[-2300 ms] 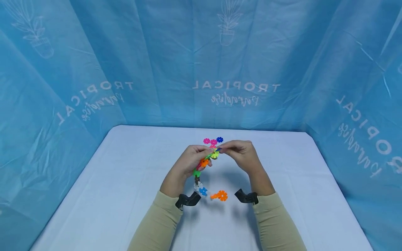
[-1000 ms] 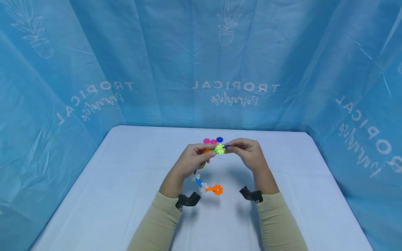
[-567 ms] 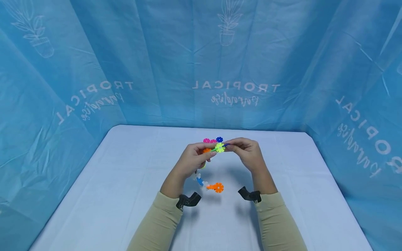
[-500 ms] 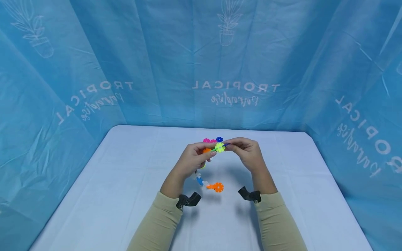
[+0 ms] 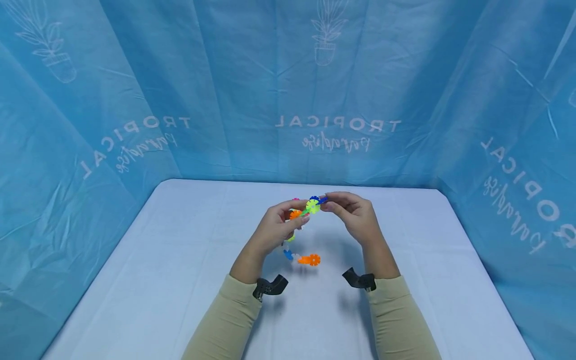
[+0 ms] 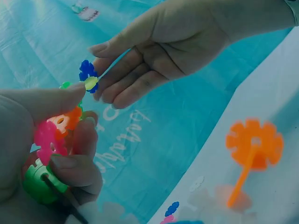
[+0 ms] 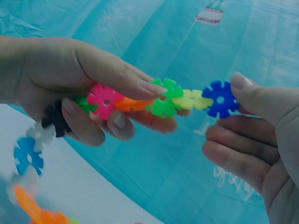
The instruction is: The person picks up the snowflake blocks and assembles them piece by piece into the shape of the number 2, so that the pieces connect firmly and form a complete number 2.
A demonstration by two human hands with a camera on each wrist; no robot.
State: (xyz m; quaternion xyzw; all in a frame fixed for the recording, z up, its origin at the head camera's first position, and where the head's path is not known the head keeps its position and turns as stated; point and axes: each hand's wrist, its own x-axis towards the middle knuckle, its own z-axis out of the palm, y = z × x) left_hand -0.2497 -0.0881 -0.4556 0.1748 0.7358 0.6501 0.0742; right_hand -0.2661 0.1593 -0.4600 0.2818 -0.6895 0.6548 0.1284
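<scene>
A chain of interlocking plastic snowflake discs hangs from my left hand (image 5: pixel 274 227), which grips it between thumb and fingers. Along it, the right wrist view shows a blue disc (image 7: pixel 220 99) at one end, a yellow disc (image 7: pixel 192 99), a green disc (image 7: pixel 166 98), a pink disc (image 7: pixel 103 100) and a black disc (image 7: pixel 56 121). The blue disc meets the yellow one edge to edge. My right hand (image 5: pixel 355 215) pinches the blue disc's outer edge with thumb and forefinger, the other fingers loosely bent. Lower down dangle a light blue disc (image 7: pixel 29 156) and an orange end disc (image 5: pixel 313 259).
Behind the hands, a loose pink disc (image 5: pixel 296 199) lies on the white-covered table (image 5: pixel 180 260), partly hidden; a loose blue one lies beside the held yellow disc. Blue printed curtains (image 5: pixel 288 90) enclose the table's back and sides.
Both hands have lifted the chain's blue end slightly, and the orange end has swung up and away from me. Since the earliest frame, the right hand has moved right, turning the yellow disc face-on.
</scene>
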